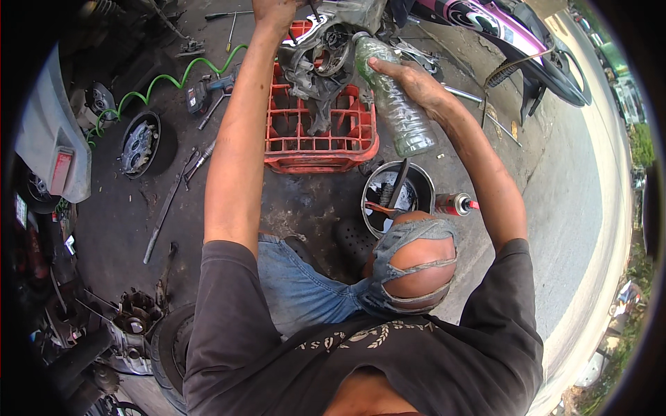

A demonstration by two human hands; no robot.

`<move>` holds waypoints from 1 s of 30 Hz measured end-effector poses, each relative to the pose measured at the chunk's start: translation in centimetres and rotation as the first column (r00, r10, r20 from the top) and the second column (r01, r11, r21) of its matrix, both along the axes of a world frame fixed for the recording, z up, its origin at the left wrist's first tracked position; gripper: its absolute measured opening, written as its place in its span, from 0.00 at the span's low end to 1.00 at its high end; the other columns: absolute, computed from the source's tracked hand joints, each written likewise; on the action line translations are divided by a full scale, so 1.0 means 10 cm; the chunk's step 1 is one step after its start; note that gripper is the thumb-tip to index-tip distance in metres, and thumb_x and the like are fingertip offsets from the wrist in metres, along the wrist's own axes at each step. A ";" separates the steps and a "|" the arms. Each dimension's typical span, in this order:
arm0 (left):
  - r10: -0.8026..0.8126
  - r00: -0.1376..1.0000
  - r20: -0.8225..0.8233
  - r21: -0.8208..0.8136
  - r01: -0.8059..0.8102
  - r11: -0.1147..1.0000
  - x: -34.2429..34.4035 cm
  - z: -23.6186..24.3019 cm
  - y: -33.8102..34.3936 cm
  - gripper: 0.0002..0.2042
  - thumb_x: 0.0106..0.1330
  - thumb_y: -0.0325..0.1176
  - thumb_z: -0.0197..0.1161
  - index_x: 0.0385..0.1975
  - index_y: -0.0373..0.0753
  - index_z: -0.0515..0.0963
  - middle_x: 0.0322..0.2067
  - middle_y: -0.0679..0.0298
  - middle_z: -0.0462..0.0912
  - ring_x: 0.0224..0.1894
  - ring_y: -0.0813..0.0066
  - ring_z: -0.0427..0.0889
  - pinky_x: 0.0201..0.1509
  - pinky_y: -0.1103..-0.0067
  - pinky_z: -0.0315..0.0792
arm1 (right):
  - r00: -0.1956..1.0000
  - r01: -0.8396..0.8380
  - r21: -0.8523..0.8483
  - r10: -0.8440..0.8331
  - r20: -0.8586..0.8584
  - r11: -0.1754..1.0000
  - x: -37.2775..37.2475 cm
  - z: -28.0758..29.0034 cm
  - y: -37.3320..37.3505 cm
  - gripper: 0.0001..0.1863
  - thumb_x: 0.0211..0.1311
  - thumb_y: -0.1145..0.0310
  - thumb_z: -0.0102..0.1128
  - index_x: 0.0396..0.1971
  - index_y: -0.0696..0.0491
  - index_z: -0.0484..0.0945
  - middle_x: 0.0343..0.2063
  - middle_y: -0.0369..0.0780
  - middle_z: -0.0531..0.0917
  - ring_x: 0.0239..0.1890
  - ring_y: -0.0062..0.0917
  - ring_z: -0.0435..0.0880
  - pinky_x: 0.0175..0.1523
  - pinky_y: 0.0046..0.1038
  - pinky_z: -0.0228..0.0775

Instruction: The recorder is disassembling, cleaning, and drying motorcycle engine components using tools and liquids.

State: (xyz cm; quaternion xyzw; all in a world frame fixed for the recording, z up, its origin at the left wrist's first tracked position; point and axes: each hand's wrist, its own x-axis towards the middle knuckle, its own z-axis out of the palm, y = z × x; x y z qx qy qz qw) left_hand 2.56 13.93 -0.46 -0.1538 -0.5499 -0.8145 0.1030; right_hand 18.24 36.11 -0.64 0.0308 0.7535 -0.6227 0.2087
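Observation:
My left hand (272, 15) is raised at the top edge, partly cut off, closed near a thin dark piece I cannot make out. My right hand (409, 82) grips a crumpled clear plastic bottle (406, 125) with a greenish tint, held at a slant with its neck beside a grimy metal engine part (331, 48). That part rests on an upturned red plastic crate (319, 152), with a dark crumpled piece (309, 87) hanging over it. Below the bottle is a metal pot (371, 218) with dark tools in it, beside a red-capped spray can (454, 204).
A pink and black motorcycle body (499, 38) lies at upper right. Left are a green coiled hose (158, 80), a power tool (201, 93), a black basin (156, 159) with a metal part, a long bar (161, 225) and engine parts (135, 326). A road (583, 208) runs along the right.

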 end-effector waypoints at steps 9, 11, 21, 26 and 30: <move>-0.035 0.999 0.000 -0.017 0.035 0.999 0.02 0.02 0.02 0.07 0.61 0.24 0.58 0.37 0.32 0.79 0.26 0.62 0.82 0.27 0.73 0.83 0.35 0.77 0.81 | 0.988 -0.145 0.181 0.152 -0.026 0.973 -0.08 -0.20 0.18 0.27 0.65 0.50 0.54 0.44 0.63 0.79 0.33 0.47 0.83 0.28 0.26 0.86 0.34 0.27 0.81; -0.033 0.999 -0.010 0.004 0.034 0.999 -0.02 0.00 0.02 0.07 0.61 0.25 0.58 0.37 0.31 0.79 0.26 0.62 0.82 0.27 0.73 0.83 0.34 0.78 0.80 | 0.962 -0.072 0.401 0.170 -0.216 0.913 -0.10 -0.37 0.31 0.28 0.65 0.47 0.54 0.41 0.61 0.81 0.27 0.44 0.84 0.24 0.26 0.86 0.34 0.29 0.81; -0.024 1.000 -0.020 -0.004 0.024 1.000 0.03 0.04 0.02 0.07 0.61 0.24 0.58 0.36 0.31 0.79 0.26 0.62 0.82 0.26 0.73 0.83 0.34 0.78 0.80 | 0.962 -0.273 0.501 0.229 0.150 0.821 0.00 -0.14 0.30 0.40 0.58 0.39 0.58 0.45 0.69 0.77 0.35 0.56 0.82 0.44 0.38 0.80 0.56 0.38 0.66; -0.020 1.000 -0.023 0.010 0.021 1.000 0.00 0.02 -0.03 0.08 0.60 0.24 0.59 0.37 0.31 0.79 0.25 0.61 0.82 0.25 0.72 0.82 0.33 0.79 0.79 | 0.938 -0.301 0.614 0.343 0.053 0.730 -0.03 -0.29 0.34 0.43 0.56 0.38 0.60 0.47 0.71 0.75 0.40 0.57 0.81 0.45 0.39 0.80 0.53 0.37 0.68; -0.059 0.998 -0.016 0.039 0.059 0.997 0.01 0.00 0.01 0.08 0.61 0.25 0.59 0.37 0.31 0.79 0.25 0.61 0.82 0.25 0.72 0.83 0.33 0.78 0.79 | 0.962 -0.130 0.679 0.259 -0.091 0.722 -0.03 -0.29 0.46 0.37 0.54 0.39 0.60 0.33 0.68 0.80 0.29 0.60 0.82 0.36 0.44 0.83 0.44 0.38 0.71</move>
